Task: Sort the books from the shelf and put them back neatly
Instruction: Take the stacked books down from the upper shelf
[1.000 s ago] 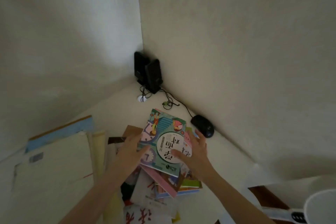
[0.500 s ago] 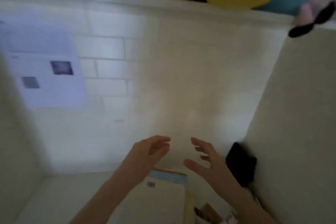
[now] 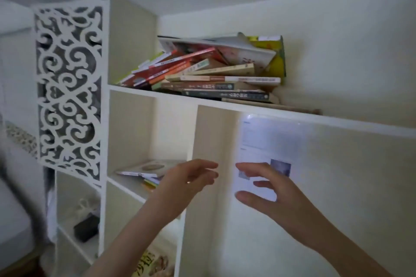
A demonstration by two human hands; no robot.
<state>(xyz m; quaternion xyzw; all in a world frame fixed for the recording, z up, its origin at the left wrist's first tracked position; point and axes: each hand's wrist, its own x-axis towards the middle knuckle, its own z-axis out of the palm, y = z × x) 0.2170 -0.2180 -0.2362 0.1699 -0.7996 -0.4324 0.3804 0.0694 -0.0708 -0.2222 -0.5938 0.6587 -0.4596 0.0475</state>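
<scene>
The white shelf unit (image 3: 247, 108) stands above and to the left of the left hand (image 3: 189, 177) and the right hand (image 3: 267, 189). An untidy pile of books (image 3: 213, 69) lies on its top board, well above both hands. Several volumes in it lean on a flat stack. A printed sheet (image 3: 265, 141) hangs on the wall directly behind the right hand. Both hands are raised side by side and apart, with fingers loosely spread, holding nothing. A small stack of books (image 3: 148, 167) lies flat in the compartment just left of the left hand. A black box (image 3: 86, 229) sits below, further left.
</scene>
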